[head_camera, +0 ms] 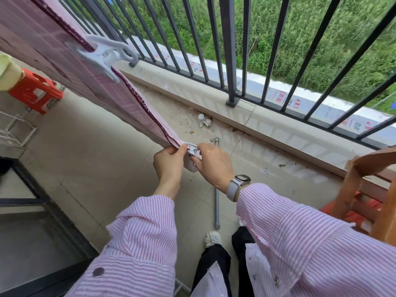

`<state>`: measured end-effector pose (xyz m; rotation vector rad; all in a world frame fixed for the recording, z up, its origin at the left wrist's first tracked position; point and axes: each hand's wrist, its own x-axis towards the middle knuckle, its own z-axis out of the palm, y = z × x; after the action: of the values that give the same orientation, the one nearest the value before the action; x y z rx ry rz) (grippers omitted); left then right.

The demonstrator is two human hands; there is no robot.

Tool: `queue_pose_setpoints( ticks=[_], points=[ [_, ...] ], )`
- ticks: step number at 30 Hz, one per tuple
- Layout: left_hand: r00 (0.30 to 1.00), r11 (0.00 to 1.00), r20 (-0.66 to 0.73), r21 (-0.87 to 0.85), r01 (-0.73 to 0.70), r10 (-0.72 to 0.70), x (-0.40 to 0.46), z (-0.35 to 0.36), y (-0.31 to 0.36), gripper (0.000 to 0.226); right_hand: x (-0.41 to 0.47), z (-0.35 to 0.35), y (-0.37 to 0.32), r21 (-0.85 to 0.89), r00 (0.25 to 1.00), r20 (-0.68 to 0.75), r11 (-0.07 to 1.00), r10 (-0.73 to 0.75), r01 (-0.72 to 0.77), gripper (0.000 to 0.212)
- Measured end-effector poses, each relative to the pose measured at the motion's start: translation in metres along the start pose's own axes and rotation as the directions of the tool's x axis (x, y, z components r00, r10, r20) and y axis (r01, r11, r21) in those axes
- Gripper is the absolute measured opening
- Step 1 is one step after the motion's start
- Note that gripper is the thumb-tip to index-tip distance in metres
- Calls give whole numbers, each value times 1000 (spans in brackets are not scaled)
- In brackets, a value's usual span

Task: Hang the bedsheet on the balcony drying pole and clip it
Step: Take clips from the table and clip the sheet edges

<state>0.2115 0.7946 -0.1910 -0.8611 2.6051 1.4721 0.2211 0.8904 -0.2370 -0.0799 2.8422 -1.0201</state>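
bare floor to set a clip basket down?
Free: floor tiles between the red stool and the hanging bedsheet. Crowded: debris along the railing curb, metal rod and feet underfoot.

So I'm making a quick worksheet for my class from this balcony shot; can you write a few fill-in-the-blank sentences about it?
1. A large white clip already grips the top edge of the pink ____.
2. The right hand holds a second clip at the sheet's corner, and that wrist wears a ____.
3. The left hand pinches the bedsheet at its ____.
4. The stool behind the sheet is ____ in colour.

Missing words: bedsheet; watch; corner; red
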Motion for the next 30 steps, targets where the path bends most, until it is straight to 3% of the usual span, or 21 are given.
queue_pose_setpoints(
  ticks=[5, 9, 11, 13, 17, 20, 23, 27, 30],
  points=[
    [986, 989, 85, 29, -143, 140, -19, -1, -25, 12, -27, 3, 26, 96, 999, 30, 995, -41, 37, 56],
    [949, 942, 174, 166, -291, 262, -52, 1, -66, 33, -76, 3, 56, 50, 991, -48, 991, 126, -124, 49],
    [888, 889, 339, 227, -399, 312, -70, 7, -85, 35, -108, 6, 69, 53, 968, -69, 970, 242, -238, 48],
    [761, 806, 545, 235, -543, 353, -90, 19, -99, 37, -147, 10, 79, 64, 928, -113, 934, 356, -351, 47],
    [425, 562, 821, 159, -812, 381, -145, 51, -114, 41, -243, 11, 82, 140, 776, -282, 824, 565, -549, 40],
    [140, 376, 925, -3, -927, 352, -197, 71, -120, 45, -321, 11, 80, 237, 577, -410, 693, 707, -681, 36],
    [-116, 218, 954, -180, -959, 275, -249, 81, -132, 45, -395, 19, 79, 315, 314, -528, 525, 789, -791, 34],
    [-321, 76, 929, -339, -938, 185, -303, 89, -155, 47, -471, 24, 91, 347, -12, -540, 210, 842, -914, 32],
    [-407, -46, 912, -405, -913, 56, -326, 97, -172, 54, -504, 19, 113, 294, -102, -532, 70, 841, -953, 38]
  ],
)
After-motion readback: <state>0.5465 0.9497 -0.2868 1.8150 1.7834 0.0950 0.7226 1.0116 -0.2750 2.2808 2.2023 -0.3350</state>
